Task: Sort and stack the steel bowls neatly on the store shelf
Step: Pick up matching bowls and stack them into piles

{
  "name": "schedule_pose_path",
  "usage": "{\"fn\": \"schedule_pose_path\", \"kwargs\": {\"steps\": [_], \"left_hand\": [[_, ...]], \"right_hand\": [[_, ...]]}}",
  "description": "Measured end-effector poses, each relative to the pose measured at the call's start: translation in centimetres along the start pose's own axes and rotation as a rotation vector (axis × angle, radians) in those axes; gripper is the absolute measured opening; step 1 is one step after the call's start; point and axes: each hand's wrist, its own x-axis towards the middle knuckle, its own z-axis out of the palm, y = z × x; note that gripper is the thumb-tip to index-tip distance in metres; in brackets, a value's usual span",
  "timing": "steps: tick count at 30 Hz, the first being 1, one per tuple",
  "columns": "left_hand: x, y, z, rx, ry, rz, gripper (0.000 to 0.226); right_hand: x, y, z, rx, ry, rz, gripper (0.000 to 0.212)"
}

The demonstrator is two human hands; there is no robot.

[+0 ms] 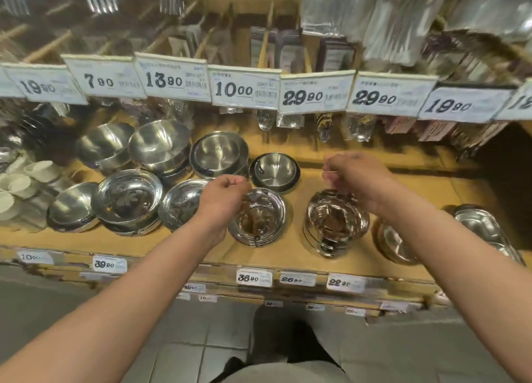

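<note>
Motion blur smears the right half of the frame, and the packets hanging at the top are hard to make out. The left hand [223, 194], centre frame, is seen from the back with its fingers curled under; whether they grip the rim of the shallow shiny steel bowl stack [259, 217] just below and to the right of them cannot be told. The right hand [352, 175], right of centre, also has its fingers curled, above the taller stack of small steel bowls [335, 223]; a thin bright line shows at its fingertips, but what it is stays unclear. Both stacks stand on the yellow wooden shelf [288, 253], near its front edge. More steel bowls fill the left of the shelf, among them a wide polished bowl stack [128, 200] at centre left. A dished steel tray [486, 230] is cut off at the right edge. White price tags [244, 87] run across the upper frame.
</note>
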Motion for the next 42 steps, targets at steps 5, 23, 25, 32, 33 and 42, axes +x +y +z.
{"fn": "schedule_pose_path", "kwargs": {"steps": [5, 23, 25, 32, 33, 42], "left_hand": [[-0.1, -0.1, 1.5, -0.043, 0.093, -0.009, 0.008], [-4.3, -5.3, -0.1, -0.218, 0.564, -0.055, 0.008], [-4.7, -5.4, 0.1, -0.215, 0.569, -0.065, 0.010], [-4.2, -4.6, 1.7, -0.207, 0.505, -0.089, 0.012], [-3.9, -4.3, 2.0, -0.206, 0.483, -0.087, 0.013], [-0.1, -0.4, 7.2, -0.128, 0.196, -0.043, 0.007]], "right_hand": [[6.3, 1.0, -0.9, -0.218, -0.101, 0.033, 0.017], [16.8, 6.8, 4.7, -0.077, -0.437, 0.320, 0.039], [16.8, 6.6, 4.8, -0.033, -0.448, 0.337, 0.033], [15.7, 5.5, 2.2, 0.023, -0.412, 0.347, 0.041], [15.4, 5.2, 1.5, 0.025, -0.411, 0.347, 0.042], [12.2, 4.7, -6.8, 0.121, -0.188, 0.395, 0.036]]}}
